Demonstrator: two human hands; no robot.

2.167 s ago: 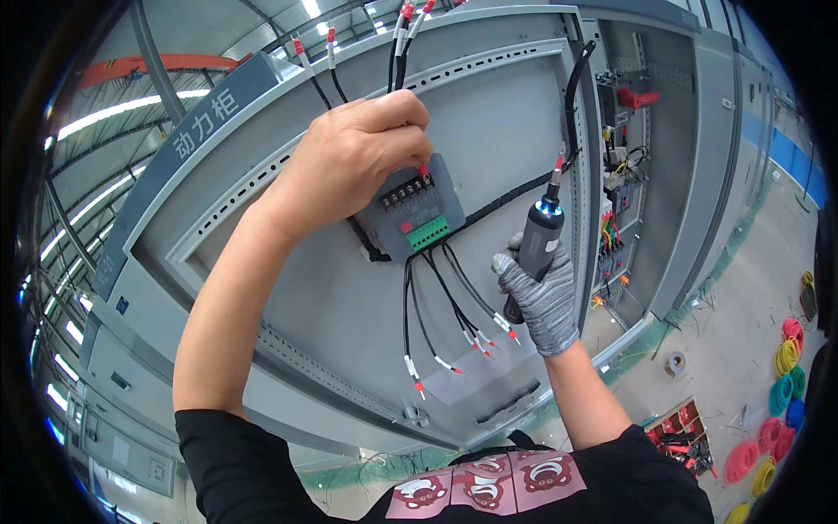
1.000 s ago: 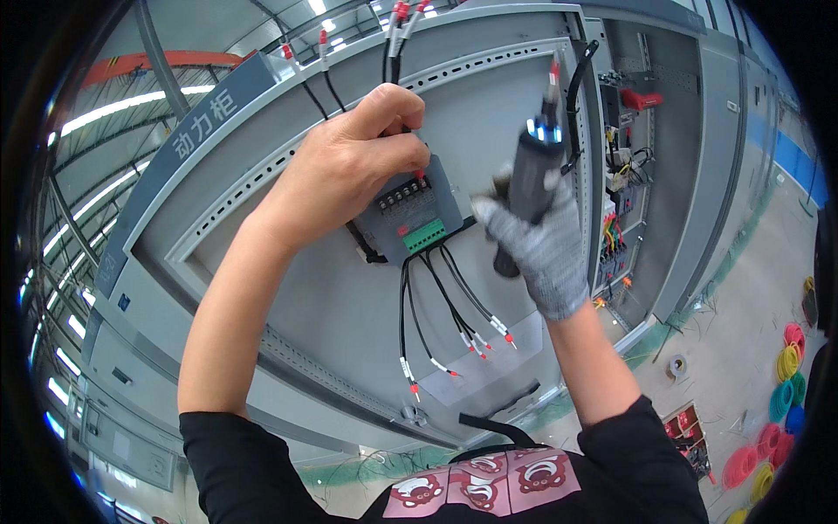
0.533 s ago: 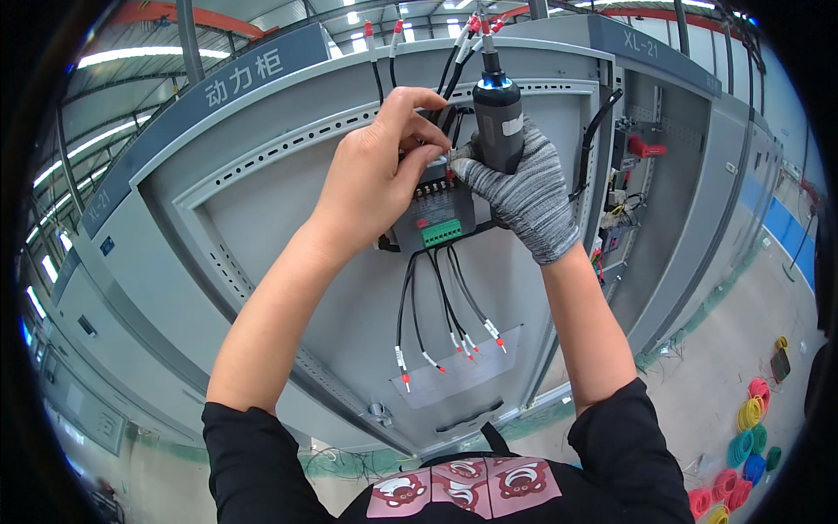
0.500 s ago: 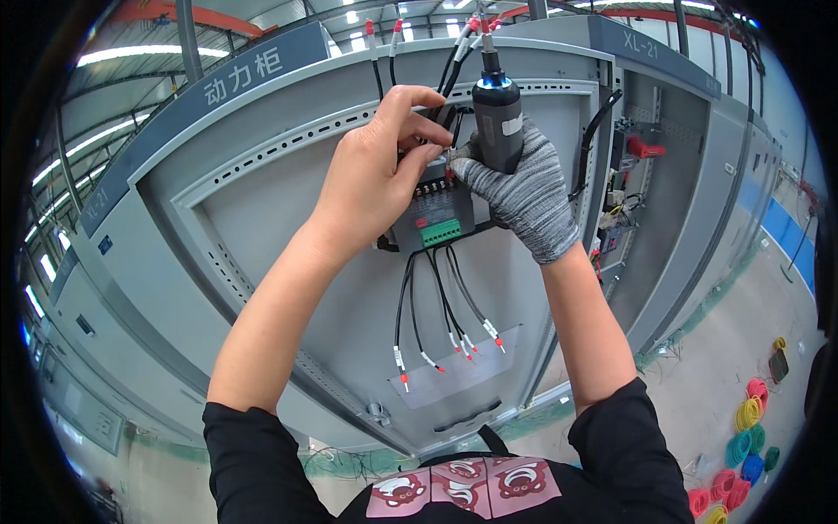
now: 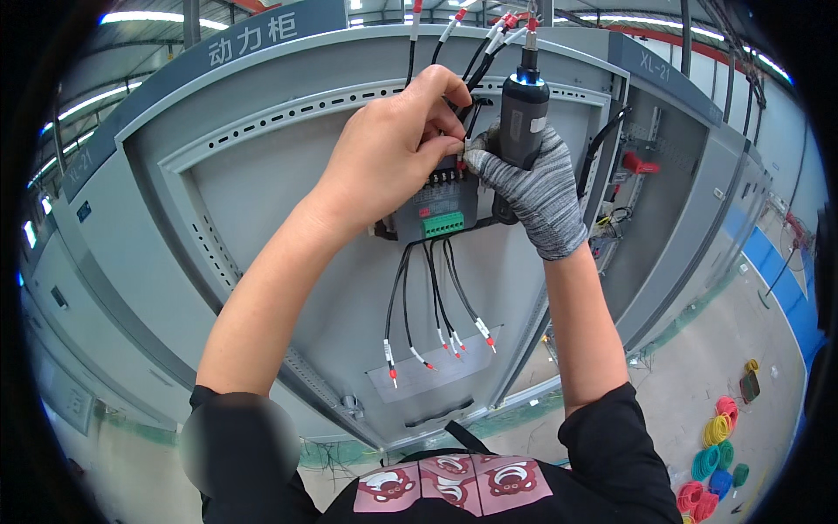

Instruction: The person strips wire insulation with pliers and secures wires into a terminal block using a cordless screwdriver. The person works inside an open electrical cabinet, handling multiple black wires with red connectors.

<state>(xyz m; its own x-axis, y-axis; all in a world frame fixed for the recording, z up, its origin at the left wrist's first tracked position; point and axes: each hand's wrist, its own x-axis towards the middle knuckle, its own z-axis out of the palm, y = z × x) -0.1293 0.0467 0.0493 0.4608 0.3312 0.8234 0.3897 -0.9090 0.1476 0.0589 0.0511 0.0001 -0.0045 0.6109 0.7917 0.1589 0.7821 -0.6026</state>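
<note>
My bare left hand [image 5: 393, 144] is closed in a pinch on a black wire [image 5: 472, 122] with a red end sleeve, just above the dark grey terminal device [image 5: 410, 210]. The wire's tip is at the device's upper screw row, partly hidden by fingers. In a grey knitted glove, my right hand [image 5: 546, 196] wraps around a black electric screwdriver [image 5: 525, 118], its lit bit end pointing up, away from the device. The right thumb and fingertips sit close beside the left fingertips. A green terminal block [image 5: 443, 224] runs along the device's lower edge.
Several black wires [image 5: 434, 284] with white labels and red end sleeves hang below the device; others [image 5: 449, 37] stick up over the door's top. The grey cabinet door [image 5: 332, 288] surrounds the work. Open cabinet [image 5: 650, 218] parts stand right, and coloured wire coils [image 5: 717, 430] lie on the floor.
The view has shifted a little. Both hands stay at the device's top edge, the left fingertips now nearer the right glove. The screwdriver is still held pointing up.
</note>
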